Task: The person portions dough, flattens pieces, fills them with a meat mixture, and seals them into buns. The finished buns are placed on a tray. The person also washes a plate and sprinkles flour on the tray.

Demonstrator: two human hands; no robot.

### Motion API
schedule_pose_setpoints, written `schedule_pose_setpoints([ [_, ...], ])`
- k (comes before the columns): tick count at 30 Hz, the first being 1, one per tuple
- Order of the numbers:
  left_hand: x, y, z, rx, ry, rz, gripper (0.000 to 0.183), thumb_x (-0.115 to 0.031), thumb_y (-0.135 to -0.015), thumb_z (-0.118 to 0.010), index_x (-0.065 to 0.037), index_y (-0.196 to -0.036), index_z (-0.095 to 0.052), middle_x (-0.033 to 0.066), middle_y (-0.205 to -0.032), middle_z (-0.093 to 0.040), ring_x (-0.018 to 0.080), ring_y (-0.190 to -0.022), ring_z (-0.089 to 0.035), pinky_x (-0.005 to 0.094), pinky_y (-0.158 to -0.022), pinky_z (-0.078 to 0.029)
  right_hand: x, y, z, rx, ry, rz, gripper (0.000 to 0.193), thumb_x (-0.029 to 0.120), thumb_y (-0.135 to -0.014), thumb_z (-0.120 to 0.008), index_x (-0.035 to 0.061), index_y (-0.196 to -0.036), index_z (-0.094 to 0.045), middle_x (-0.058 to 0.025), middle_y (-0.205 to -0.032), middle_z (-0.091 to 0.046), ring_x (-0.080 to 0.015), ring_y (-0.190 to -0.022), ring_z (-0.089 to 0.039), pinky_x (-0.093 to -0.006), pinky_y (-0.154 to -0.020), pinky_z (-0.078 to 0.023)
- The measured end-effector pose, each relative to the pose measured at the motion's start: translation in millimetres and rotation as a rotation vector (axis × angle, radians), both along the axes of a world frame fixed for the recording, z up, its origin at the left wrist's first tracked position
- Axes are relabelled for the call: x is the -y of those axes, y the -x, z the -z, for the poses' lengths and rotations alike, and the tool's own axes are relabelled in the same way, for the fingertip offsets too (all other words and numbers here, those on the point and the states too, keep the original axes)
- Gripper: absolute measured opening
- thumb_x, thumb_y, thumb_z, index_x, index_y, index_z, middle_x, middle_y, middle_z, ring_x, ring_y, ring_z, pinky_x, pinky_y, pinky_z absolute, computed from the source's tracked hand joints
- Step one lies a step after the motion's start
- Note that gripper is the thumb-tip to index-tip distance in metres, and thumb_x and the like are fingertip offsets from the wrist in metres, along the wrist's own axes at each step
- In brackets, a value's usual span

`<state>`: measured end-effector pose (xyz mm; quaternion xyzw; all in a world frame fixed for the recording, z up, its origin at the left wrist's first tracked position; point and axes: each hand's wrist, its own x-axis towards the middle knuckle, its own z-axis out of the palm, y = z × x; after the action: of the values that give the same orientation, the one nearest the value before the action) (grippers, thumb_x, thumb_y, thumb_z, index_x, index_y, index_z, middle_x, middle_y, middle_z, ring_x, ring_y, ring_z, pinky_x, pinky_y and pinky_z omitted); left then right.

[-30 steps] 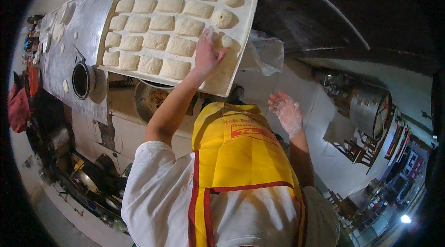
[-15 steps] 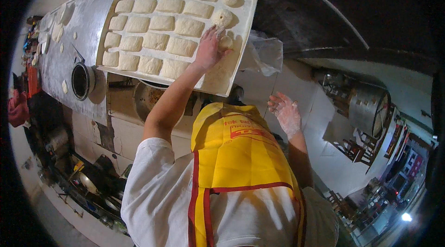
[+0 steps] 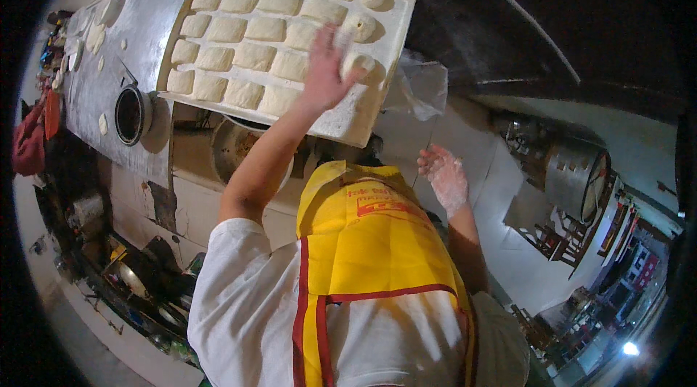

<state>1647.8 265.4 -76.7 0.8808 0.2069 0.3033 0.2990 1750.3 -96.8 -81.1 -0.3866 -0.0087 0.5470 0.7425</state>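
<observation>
A pale, floured tray (image 3: 356, 115) holds rows of rectangular dough pieces (image 3: 279, 2). Along its right side sit round dough pieces, the nearest round piece (image 3: 361, 66) beside my left thumb, and a filled dough ball (image 3: 360, 27) with a dark spot on top. My left hand (image 3: 327, 75) hovers over the tray, fingers stretched out and blurred at the tips; I cannot tell whether it touches any dough. Flour coats my right hand (image 3: 446, 182), which is held in the air near the yellow apron (image 3: 385, 249), fingers apart and loosely curled, with nothing in it.
Left of the tray is a metal worktop (image 3: 138, 31) with a dark round pot (image 3: 132, 117) and dough scraps. A pan (image 3: 231, 147) stands below the tray's front edge. A plastic bag (image 3: 425, 86) hangs at its right; a large metal drum (image 3: 573, 173) stands farther right.
My left hand's fingers have straightened and moved slightly away from me, off the round dough. The tray appears a little farther right. My right hand has barely moved.
</observation>
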Motion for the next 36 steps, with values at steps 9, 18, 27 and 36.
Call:
schedule_pose_setpoints([
  [9,-22,180,-43,0.448,0.892,-0.39,0.039,-0.03,-0.103,-0.045,-0.005,-0.076,-0.056,-0.0035,-0.058,-0.044,0.0049,-0.05,-0.039,0.0222,-0.048,-0.03,-39,35,20,-0.057,0.217,-0.014,0.035,0.025,-0.096,-0.053,-0.0011,-0.118,-0.058,-0.0178,-0.11,-0.065,-0.0266,-0.095,-0.063,-0.0376,-0.084,-0.052],
  [18,146,473,135,-0.635,1.198,-0.766,0.048,-0.046,-0.095,-0.05,-0.001,-0.082,-0.064,0.0067,-0.063,-0.053,0.0211,-0.061,-0.052,0.0376,-0.056,-0.041,-95,126,28,0.651,0.369,-0.725,0.017,0.012,-0.094,-0.058,-0.0008,-0.087,-0.068,-0.0057,-0.089,-0.068,-0.0136,-0.082,-0.061,-0.0289,-0.078,-0.049],
  [27,492,651,156,-0.738,1.612,-1.28,0.049,-0.04,-0.096,-0.044,-0.007,-0.132,-0.053,0.0226,-0.128,-0.057,0.0384,-0.116,-0.057,0.0517,-0.088,-0.049,-170,190,69,0.786,0.181,-1.114,0.026,0.024,-0.093,-0.06,-0.0009,-0.099,-0.067,-0.0092,-0.088,-0.07,-0.0167,-0.083,-0.064,-0.0311,-0.076,-0.05],
  [36,456,643,215,-0.216,1.438,-1.418,0.041,-0.033,-0.096,-0.049,-0.005,-0.126,-0.056,0.0199,-0.118,-0.064,0.0322,-0.109,-0.062,0.0454,-0.087,-0.05,-202,310,78,0.86,0.208,-1.427,0.027,0.021,-0.093,-0.058,-0.0024,-0.104,-0.066,-0.0076,-0.087,-0.068,-0.0145,-0.08,-0.063,-0.0291,-0.074,-0.051],
])
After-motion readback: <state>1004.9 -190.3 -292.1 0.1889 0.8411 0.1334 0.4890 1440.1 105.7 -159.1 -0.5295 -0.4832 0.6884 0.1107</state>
